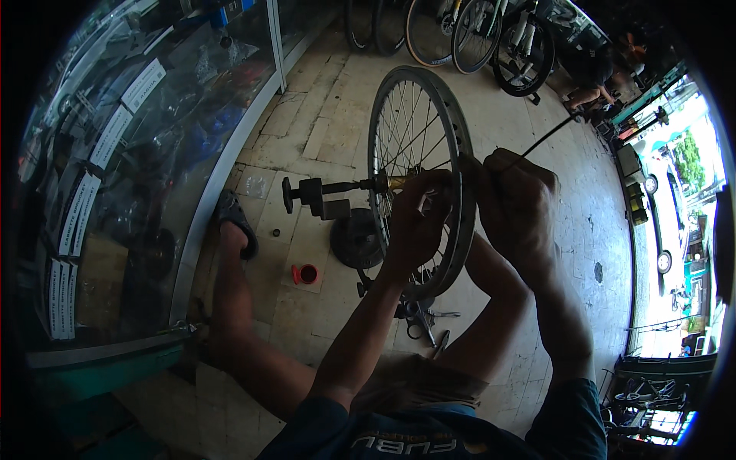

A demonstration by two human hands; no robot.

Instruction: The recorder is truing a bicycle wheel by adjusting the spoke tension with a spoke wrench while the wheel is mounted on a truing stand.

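Note:
A spoked bicycle wheel [452, 138] stands upright on a truing stand in front of me, its gold hub [395, 182] on a black axle clamp [314, 195]. My left hand [418, 222] reaches through the spokes near the hub, fingers closed on something small and pale that I cannot make out. My right hand [517, 203] is fisted just right of the rim, gripping a thin dark spoke [548, 138] that sticks up and to the right.
The stand's round black base [353, 239] rests on the tiled floor beside a small red cup [307, 274]. Scissors and tools [425, 318] lie near my knees. A glass display case [153, 153] is at left, my sandalled foot [234, 222] beside it. Parked bicycles [491, 38] stand beyond.

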